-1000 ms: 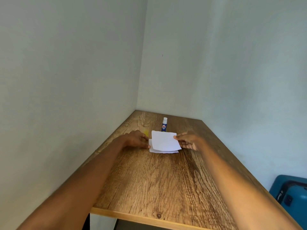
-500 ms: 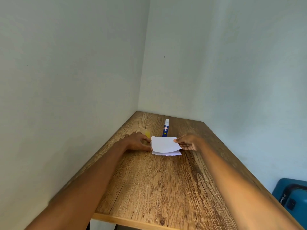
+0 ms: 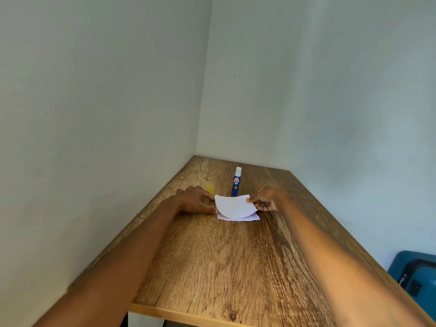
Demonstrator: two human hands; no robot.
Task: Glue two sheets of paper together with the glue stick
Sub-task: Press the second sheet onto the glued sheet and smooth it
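Pinching the top sheet (image 3: 236, 206) at both sides, my left hand (image 3: 195, 201) and right hand (image 3: 267, 201) bowed it over the lower sheet (image 3: 253, 217). Edges wanted matching before pressing from the middle outward.

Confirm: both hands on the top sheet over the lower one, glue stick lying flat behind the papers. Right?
Not quite. The head view shows the glue stick standing upright, white tip up, not lying flat. The rest holds: left hand and right hand hold the bowed top sheet over the lower sheet, stick behind them.
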